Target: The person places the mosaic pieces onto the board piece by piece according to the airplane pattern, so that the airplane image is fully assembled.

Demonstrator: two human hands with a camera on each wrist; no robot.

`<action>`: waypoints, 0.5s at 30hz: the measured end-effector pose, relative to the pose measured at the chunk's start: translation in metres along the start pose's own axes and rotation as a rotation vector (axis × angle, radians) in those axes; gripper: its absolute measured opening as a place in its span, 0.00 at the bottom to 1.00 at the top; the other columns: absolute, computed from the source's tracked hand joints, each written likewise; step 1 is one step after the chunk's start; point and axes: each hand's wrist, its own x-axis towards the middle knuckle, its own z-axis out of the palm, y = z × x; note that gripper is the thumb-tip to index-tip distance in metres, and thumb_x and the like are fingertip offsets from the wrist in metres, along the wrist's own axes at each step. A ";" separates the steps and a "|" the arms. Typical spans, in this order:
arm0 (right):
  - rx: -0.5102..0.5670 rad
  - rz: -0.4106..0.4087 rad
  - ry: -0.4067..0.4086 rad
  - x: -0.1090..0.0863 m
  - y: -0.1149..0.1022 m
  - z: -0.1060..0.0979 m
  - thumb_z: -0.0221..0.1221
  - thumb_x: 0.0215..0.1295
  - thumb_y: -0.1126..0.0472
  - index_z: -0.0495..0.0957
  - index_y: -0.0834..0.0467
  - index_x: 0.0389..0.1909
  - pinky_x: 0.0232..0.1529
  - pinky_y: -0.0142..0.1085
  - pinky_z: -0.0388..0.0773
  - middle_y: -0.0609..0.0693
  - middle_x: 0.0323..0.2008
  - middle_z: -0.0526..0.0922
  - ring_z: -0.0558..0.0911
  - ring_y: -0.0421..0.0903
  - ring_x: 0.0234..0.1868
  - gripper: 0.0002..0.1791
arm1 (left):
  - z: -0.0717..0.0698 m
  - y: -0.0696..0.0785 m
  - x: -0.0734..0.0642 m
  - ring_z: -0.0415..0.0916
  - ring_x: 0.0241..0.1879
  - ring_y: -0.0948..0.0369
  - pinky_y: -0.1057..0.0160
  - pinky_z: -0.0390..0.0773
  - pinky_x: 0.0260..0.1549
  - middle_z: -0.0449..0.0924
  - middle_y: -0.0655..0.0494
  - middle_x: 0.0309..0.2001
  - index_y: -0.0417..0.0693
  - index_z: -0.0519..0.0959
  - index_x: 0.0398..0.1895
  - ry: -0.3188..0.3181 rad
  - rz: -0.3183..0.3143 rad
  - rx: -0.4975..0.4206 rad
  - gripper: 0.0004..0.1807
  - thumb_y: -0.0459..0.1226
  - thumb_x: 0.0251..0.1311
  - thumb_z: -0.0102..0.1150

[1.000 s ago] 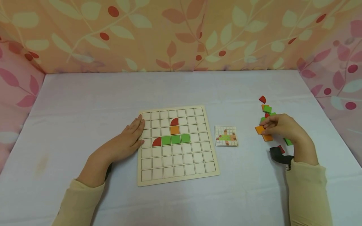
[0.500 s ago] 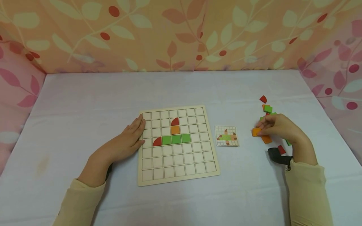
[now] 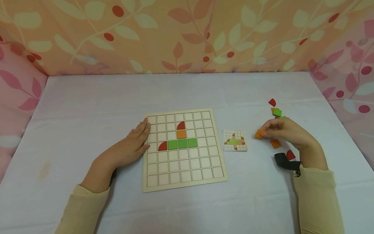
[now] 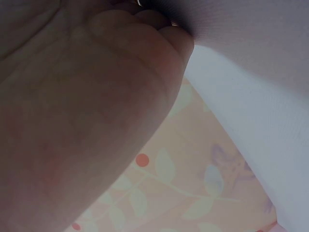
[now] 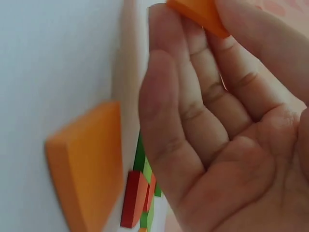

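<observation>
My right hand (image 3: 287,133) pinches an orange square tile (image 3: 259,134) between thumb and fingers, just right of the pattern card (image 3: 234,148). In the right wrist view the held tile (image 5: 200,12) is cut off by the top edge. A second orange tile (image 3: 275,143) lies on the cloth below that hand. My left hand (image 3: 128,142) rests with extended fingers against the left edge of the wooden grid board (image 3: 184,187). On the board sit three green squares (image 3: 182,143) in a row, an orange square (image 3: 181,134) and two red quarter-round pieces (image 3: 163,146).
Loose red, orange and green pieces (image 3: 277,112) lie beyond my right hand, some partly hidden by it. A red piece (image 3: 290,155) lies by the black wrist camera mount (image 3: 281,161). Patterned fabric walls (image 3: 187,39) enclose the white-covered table (image 3: 102,97).
My right hand has drawn the orange tile left, away from the second orange tile and toward the card, and tilted it. The left hand and board look unchanged.
</observation>
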 end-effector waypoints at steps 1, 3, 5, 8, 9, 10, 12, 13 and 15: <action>0.013 -0.017 0.001 0.001 0.000 0.001 0.61 0.63 0.63 0.80 0.65 0.36 0.32 0.31 0.74 0.48 0.32 0.81 0.74 0.43 0.33 0.07 | 0.000 0.000 0.000 0.26 0.72 0.47 0.44 0.38 0.67 0.24 0.44 0.74 0.34 0.37 0.73 0.001 0.000 0.000 0.37 0.38 0.71 0.42; 0.026 -0.036 0.010 0.003 -0.001 0.003 0.60 0.63 0.64 0.80 0.66 0.37 0.30 0.31 0.74 0.47 0.31 0.81 0.75 0.43 0.32 0.07 | 0.000 0.000 0.000 0.26 0.72 0.47 0.44 0.38 0.67 0.24 0.44 0.74 0.34 0.37 0.73 0.001 -0.001 -0.001 0.37 0.38 0.71 0.43; 0.029 -0.036 0.020 0.005 -0.002 0.005 0.60 0.63 0.64 0.80 0.66 0.38 0.29 0.30 0.74 0.47 0.31 0.81 0.75 0.42 0.31 0.08 | 0.000 0.001 0.000 0.26 0.72 0.47 0.44 0.38 0.67 0.24 0.44 0.74 0.34 0.37 0.73 0.001 -0.002 -0.003 0.37 0.38 0.71 0.43; 0.037 0.000 0.033 0.008 -0.006 0.009 0.60 0.64 0.62 0.79 0.67 0.40 0.29 0.30 0.75 0.45 0.32 0.82 0.76 0.42 0.31 0.11 | -0.001 0.002 -0.001 0.26 0.72 0.47 0.44 0.37 0.67 0.24 0.44 0.74 0.34 0.37 0.73 0.000 -0.005 -0.006 0.37 0.38 0.71 0.43; 0.040 0.013 0.039 0.009 -0.008 0.010 0.61 0.64 0.62 0.79 0.67 0.40 0.29 0.30 0.75 0.44 0.32 0.82 0.76 0.41 0.32 0.12 | -0.001 0.002 -0.001 0.26 0.72 0.47 0.44 0.37 0.67 0.24 0.44 0.74 0.34 0.38 0.73 0.000 -0.005 -0.007 0.37 0.38 0.71 0.43; 0.044 0.027 0.045 0.009 -0.010 0.011 0.61 0.63 0.61 0.79 0.67 0.41 0.30 0.30 0.75 0.44 0.32 0.82 0.76 0.41 0.32 0.13 | -0.001 0.002 -0.001 0.26 0.72 0.47 0.44 0.37 0.67 0.24 0.44 0.74 0.34 0.38 0.73 0.000 -0.005 -0.006 0.37 0.38 0.71 0.43; 0.047 0.045 0.064 0.010 -0.014 0.014 0.62 0.62 0.59 0.79 0.67 0.42 0.31 0.30 0.75 0.43 0.33 0.83 0.77 0.40 0.33 0.14 | -0.001 0.002 -0.001 0.26 0.72 0.47 0.44 0.38 0.67 0.24 0.44 0.74 0.34 0.38 0.73 0.001 -0.003 -0.004 0.37 0.38 0.71 0.43; 0.048 0.051 0.073 0.010 -0.016 0.015 0.62 0.62 0.59 0.79 0.67 0.42 0.32 0.30 0.75 0.42 0.33 0.83 0.77 0.40 0.33 0.15 | -0.001 0.002 -0.001 0.26 0.72 0.47 0.44 0.38 0.67 0.24 0.44 0.74 0.34 0.38 0.73 0.002 -0.002 -0.002 0.37 0.38 0.71 0.43; 0.054 0.051 0.090 0.010 -0.020 0.019 0.63 0.61 0.58 0.78 0.67 0.42 0.34 0.29 0.75 0.42 0.34 0.83 0.78 0.39 0.34 0.16 | -0.001 0.002 0.000 0.26 0.72 0.47 0.44 0.38 0.67 0.24 0.44 0.74 0.34 0.38 0.73 0.004 0.002 0.002 0.37 0.38 0.71 0.43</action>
